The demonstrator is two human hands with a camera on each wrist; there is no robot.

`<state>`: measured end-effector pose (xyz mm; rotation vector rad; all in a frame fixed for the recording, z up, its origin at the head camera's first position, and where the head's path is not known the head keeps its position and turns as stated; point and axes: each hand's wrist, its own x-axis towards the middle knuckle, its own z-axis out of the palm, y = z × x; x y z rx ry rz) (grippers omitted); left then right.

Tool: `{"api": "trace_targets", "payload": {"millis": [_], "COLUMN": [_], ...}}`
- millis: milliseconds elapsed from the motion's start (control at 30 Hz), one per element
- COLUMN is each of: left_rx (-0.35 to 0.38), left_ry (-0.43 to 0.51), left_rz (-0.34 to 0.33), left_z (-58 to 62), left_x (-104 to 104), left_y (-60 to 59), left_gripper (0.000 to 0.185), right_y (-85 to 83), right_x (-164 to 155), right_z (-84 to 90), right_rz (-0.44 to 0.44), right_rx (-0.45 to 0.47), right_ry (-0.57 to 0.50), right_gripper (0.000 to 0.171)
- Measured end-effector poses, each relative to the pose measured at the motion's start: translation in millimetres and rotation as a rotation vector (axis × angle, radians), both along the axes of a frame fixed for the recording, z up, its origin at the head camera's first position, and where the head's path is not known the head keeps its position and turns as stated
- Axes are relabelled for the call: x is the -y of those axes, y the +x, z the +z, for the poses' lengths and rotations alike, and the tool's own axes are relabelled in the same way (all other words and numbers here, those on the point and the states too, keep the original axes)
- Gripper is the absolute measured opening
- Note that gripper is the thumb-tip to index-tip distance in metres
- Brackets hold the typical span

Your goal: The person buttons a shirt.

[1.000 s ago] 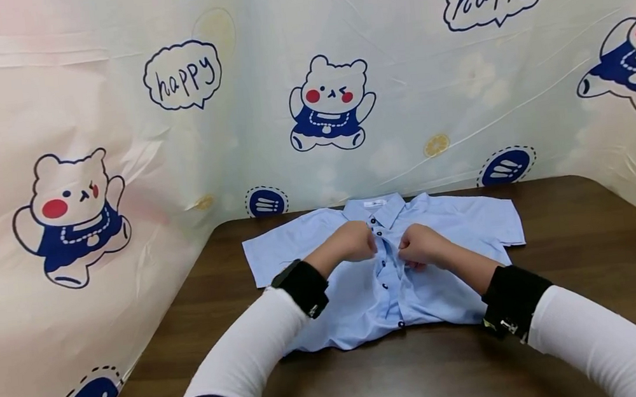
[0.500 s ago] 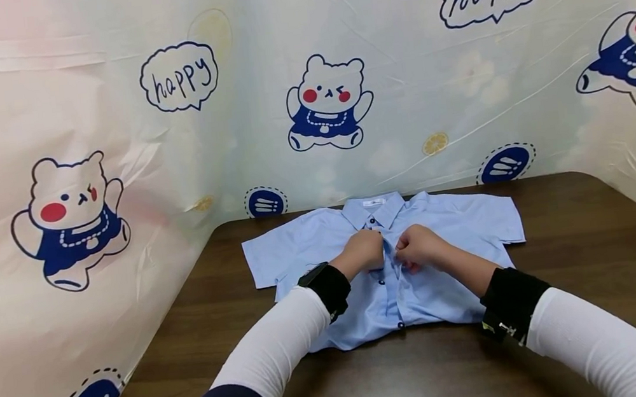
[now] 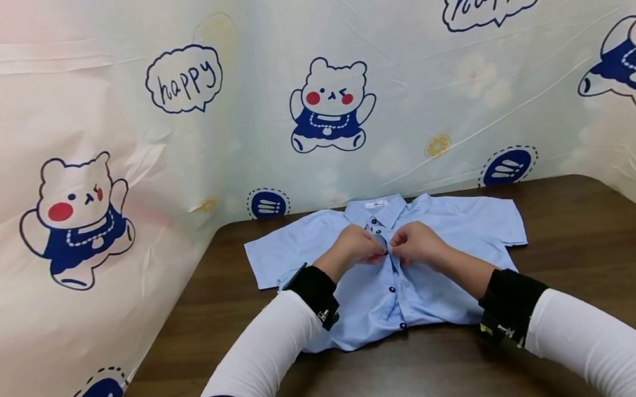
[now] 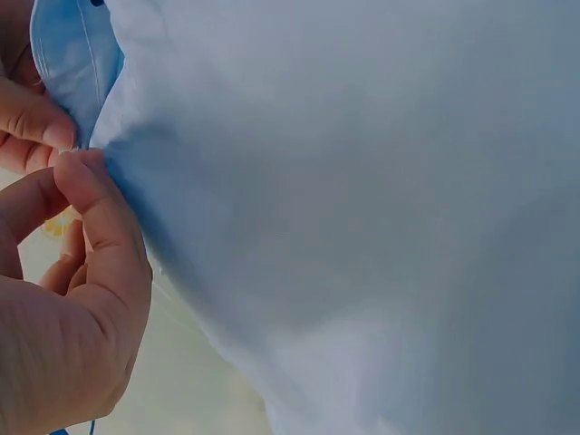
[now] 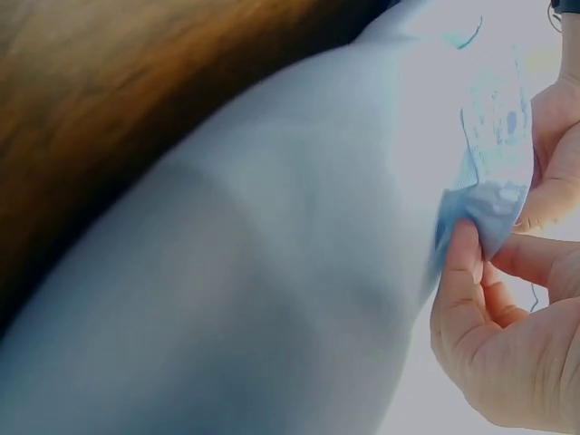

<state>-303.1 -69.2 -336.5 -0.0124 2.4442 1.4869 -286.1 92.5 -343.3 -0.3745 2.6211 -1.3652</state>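
Note:
A light blue short-sleeved shirt point(image 3: 330, 299) lies front up, its collar point(image 3: 396, 209) at the far side. Down its front runs a button band with several dark buttons point(image 3: 392, 289). In the head view my left hand point(image 3: 354, 245) is at the band's left edge, just below the collar. Its thumb and index finger pinch the cloth there, as the left wrist view shows with the same left hand point(image 4: 86, 281). Opposite, my right hand point(image 3: 419, 243) pinches the other edge, and in the right wrist view that right hand point(image 5: 507, 335) has cloth between thumb and finger. The fingertips of both hands nearly meet.
The shirt lies on a dark brown wooden table point(image 3: 581, 301) with rounded far corners. Behind and to the left hangs a pale curtain point(image 3: 409, 74) printed with bears and the word "happy". Black bands point(image 3: 512, 304) circle both wrists over white sleeves.
My left hand first slid down along the button band, then came back up a little, its fingertips now at the band. The right hand stayed nearly in place, shifting slightly upward.

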Motion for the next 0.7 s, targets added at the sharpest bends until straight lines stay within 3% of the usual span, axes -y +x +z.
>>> {"api": "trace_targets", "payload": {"millis": [200,500,700], "left_rx": [0.114,0.162,0.18], "left_ry": [0.176,0.247,0.305], "left_rz": [0.002,-0.019,-0.019], "left_z": [-2.4,-4.4,-9.8], "left_x": [2.0,3.8,3.9], "left_y": [1.1,1.7,1.0], "left_gripper": [0.007,0.009,0.015], "right_y": [0.5,-0.6,-4.2], "right_x": [3.6,4.6,4.0], "right_z": [2.3,1.3,-0.5], "right_rz": [-0.029,-0.041,-0.057], "right_rx": [0.037,0.076,0.257], "right_ry": [-0.026,-0.062,-0.218], "right_gripper": [0.009,0.013,0.022]}}
